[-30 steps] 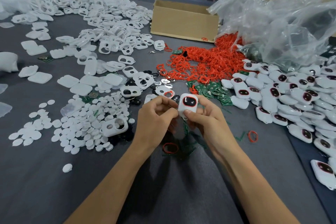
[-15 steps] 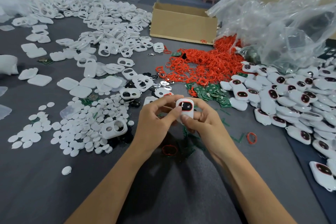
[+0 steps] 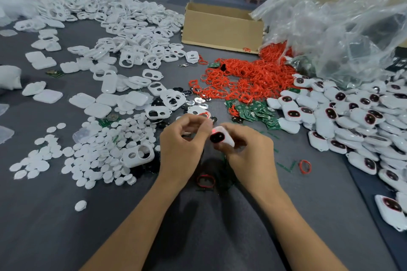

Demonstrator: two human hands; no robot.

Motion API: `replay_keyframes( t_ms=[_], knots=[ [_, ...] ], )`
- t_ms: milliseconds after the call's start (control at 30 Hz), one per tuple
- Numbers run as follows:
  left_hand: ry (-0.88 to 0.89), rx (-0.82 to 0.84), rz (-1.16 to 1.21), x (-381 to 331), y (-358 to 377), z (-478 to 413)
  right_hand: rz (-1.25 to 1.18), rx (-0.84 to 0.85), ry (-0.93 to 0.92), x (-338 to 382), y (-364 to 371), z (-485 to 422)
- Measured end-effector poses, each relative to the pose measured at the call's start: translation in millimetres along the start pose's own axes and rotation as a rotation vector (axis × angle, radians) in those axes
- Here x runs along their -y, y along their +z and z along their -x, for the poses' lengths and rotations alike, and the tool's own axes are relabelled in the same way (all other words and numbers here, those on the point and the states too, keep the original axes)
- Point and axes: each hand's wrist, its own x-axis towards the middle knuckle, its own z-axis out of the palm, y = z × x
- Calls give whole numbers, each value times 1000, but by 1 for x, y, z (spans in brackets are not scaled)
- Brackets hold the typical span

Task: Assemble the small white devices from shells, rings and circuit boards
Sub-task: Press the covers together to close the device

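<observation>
- Reaching in from the near edge, two bare forearms meet over the middle of the grey cloth-covered worktop (image 3: pixel 66 215).
- The right hand (image 3: pixel 248 152) has its grip closed on a small white plastic device with a red-rimmed dark window (image 3: pixel 221 138), thumb on the near side and fingers over the far side. The device sits tilted just above the worktop, between the two hands.
- The left hand (image 3: pixel 182 145) is curled, with its forefinger tip up against the device's upper end. That spot is blurred, so I cannot tell whether this grip has hold of anything.
- Just below the hands, a loose red rubber ring (image 3: pixel 206 180) lies flat on the cloth. A second red ring (image 3: pixel 305 167) lies off to the right.
- Beyond the hands there is a sprawling heap of red rings (image 3: pixel 248 81), with a cluster of small green circuit boards (image 3: pixel 255 112) at its near edge.
- A big heap of finished white devices (image 3: pixel 352 116) runs down the right side.
- To the left lies a scatter of round white plastic discs (image 3: pixel 99 149), and a white shell with two openings (image 3: pixel 137 155) rests at its right edge, near the left hand.
- Farther back on the left is a large pile of white cut-out shells (image 3: pixel 132 28).
- An open brown cardboard box (image 3: pixel 222 28) stands at the back, beside a crumpled clear plastic bag (image 3: pixel 341 17) that hangs over the rings and the finished devices.
</observation>
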Motion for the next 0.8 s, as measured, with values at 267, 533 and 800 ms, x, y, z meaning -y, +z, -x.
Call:
replay_keyframes(
  t_ms=[267,533,800],
  knots=[
    [-70,-146,119,-2,-3,-3,109,-106,-181,2,12,5],
    [-84,-182,163,-1,-6,-3,5,-320,-240,5,12,4],
    [9,-23,-82,1,-5,-2,124,-42,-142,-5,16,7]
  ],
)
